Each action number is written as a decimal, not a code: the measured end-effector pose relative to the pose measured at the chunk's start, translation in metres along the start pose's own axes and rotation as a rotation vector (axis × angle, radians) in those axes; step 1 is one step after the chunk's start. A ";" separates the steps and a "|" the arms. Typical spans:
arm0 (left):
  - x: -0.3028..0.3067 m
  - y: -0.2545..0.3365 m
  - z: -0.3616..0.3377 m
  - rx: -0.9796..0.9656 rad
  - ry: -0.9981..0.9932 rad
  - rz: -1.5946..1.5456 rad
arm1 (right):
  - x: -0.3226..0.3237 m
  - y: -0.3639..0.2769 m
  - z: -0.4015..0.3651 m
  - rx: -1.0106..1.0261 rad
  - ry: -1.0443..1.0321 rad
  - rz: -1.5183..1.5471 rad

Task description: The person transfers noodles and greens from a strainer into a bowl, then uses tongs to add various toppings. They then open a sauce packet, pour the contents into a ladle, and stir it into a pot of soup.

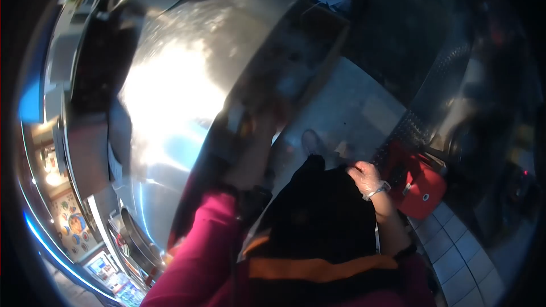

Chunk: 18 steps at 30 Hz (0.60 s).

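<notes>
My right hand (365, 177), in a thin clear glove, is at the far edge of the black apron (318, 210). Its fingers are curled in against the cloth; whether they grip the apron or something small is hidden. A light band circles that wrist. On the left, my arm in a pink sleeve (213, 216) reaches forward into shadow beside the steel counter. My left hand (274, 115) is dark and smeared there, so its fingers and anything in them cannot be made out.
A bright, glaring steel counter (170, 91) runs along the left. A red container (424, 190) stands to the right of my right hand, above pale floor tiles (452, 244). A shoe (310, 141) shows on the floor ahead. Round metal pans (135, 233) sit at lower left.
</notes>
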<state>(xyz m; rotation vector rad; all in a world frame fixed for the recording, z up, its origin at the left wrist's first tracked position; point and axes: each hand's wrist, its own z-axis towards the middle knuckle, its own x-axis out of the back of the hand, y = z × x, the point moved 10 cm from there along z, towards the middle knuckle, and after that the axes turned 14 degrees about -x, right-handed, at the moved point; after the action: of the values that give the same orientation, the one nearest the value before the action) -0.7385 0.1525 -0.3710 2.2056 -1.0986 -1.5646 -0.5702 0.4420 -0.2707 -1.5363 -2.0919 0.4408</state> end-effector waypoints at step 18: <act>-0.093 0.035 0.253 -0.734 0.054 1.553 | 0.015 0.085 0.081 -0.530 -0.226 0.462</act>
<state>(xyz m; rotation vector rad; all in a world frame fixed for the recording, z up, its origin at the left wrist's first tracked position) -0.9914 0.2503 -0.3873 0.4726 -1.3046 -0.8388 -0.5533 0.4852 -0.3798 -2.4000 -2.1159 0.2276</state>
